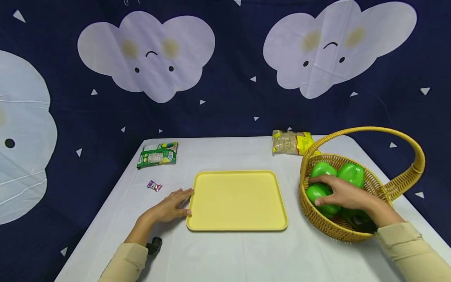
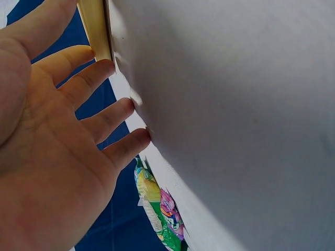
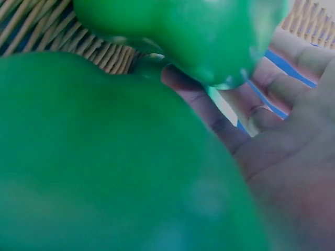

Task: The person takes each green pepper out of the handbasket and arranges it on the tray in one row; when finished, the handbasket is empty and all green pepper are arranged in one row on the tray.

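Observation:
My left hand (image 1: 169,207) has its fingers spread, and its fingertips touch the left edge of a yellow tray (image 1: 237,201). In the left wrist view the same fingers (image 2: 107,120) extend beside the tray rim (image 2: 96,31). Inside a wicker basket (image 1: 317,221) on the right, my right hand (image 1: 341,192) grips a glossy green bell pepper (image 1: 329,211), thumb on its near side. More green bell peppers (image 1: 352,174) lie around it, partly covered by the hand. In the right wrist view, fingers (image 3: 196,99) curl behind a pepper (image 3: 172,36).
The basket's tall arched handle (image 1: 415,168) rises over its right side. A green snack packet (image 1: 158,154) and a small purple wrapped candy (image 1: 154,185) lie at the left. A yellow see-through bag (image 1: 290,143) lies at the back right of the white table (image 1: 218,254).

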`<act>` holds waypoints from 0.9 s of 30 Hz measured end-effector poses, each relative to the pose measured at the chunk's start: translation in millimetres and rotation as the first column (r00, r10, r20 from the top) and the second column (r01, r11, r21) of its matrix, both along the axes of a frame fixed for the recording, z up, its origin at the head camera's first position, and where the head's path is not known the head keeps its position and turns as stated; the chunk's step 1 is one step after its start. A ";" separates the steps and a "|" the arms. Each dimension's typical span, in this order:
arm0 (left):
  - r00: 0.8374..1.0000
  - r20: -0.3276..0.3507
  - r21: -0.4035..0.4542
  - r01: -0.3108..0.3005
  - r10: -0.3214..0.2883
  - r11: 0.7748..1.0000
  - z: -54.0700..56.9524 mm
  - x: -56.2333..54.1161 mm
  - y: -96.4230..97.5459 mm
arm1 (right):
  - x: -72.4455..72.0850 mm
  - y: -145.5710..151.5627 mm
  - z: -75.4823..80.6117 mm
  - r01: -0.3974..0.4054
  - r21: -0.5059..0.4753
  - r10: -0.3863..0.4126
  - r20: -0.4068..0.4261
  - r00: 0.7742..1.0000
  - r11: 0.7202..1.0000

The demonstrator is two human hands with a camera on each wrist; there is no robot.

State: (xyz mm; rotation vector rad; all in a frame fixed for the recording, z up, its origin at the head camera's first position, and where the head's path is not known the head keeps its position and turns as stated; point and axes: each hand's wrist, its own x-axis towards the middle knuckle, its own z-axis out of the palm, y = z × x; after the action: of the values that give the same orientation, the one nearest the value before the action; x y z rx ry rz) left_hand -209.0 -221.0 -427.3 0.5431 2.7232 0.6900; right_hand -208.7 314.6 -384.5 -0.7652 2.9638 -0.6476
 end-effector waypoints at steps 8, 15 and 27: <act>1.000 -0.013 0.000 0.013 -0.013 1.000 -1.5 -1.0 -0.3 | -1.8 1.3 -1.8 0.001 0.018 -0.001 -0.007 1.000 1.000; 1.000 -0.005 0.012 0.014 -0.014 1.000 -1.2 -0.8 -0.5 | -1.9 1.4 -1.2 0.009 0.015 -0.009 -0.024 1.000 1.000; 1.000 0.002 0.016 0.018 -0.018 1.000 0.5 -0.3 -0.3 | -1.1 1.4 -0.4 -0.002 0.038 0.001 0.015 1.000 0.999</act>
State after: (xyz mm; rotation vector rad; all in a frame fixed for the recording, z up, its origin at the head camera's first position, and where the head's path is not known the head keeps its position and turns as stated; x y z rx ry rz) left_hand -209.3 -221.3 -426.8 0.5693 2.7101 0.7087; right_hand -209.8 315.9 -385.0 -0.7560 2.9525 -0.5930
